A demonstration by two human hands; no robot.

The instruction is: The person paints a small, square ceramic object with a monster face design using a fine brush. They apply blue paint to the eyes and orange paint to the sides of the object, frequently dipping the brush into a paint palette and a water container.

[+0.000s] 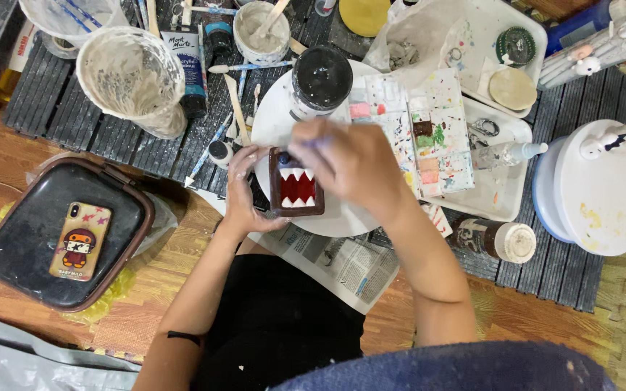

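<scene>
A small square brown clay box (pixel 296 190) with a red mouth and jagged white teeth sits on a white round turntable (pixel 342 217). The left hand (pixel 244 195) curls around its left side, gripping it. The right hand (pixel 353 165), blurred, is closed on a thin brush (pixel 313 143) just above it.

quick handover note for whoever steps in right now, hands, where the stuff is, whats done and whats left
Left hand: steadies the small brown box from its left side, on the white round board.
Right hand: over the box's top, holding what looks like a brush; blurred, tip hidden.
Black-lidded jar stands on the board behind the box; paint palette lies to the right.
Done: box has brown sides, red mouth and white teeth.
Left: the work along the top edge appears unfinished.
</scene>
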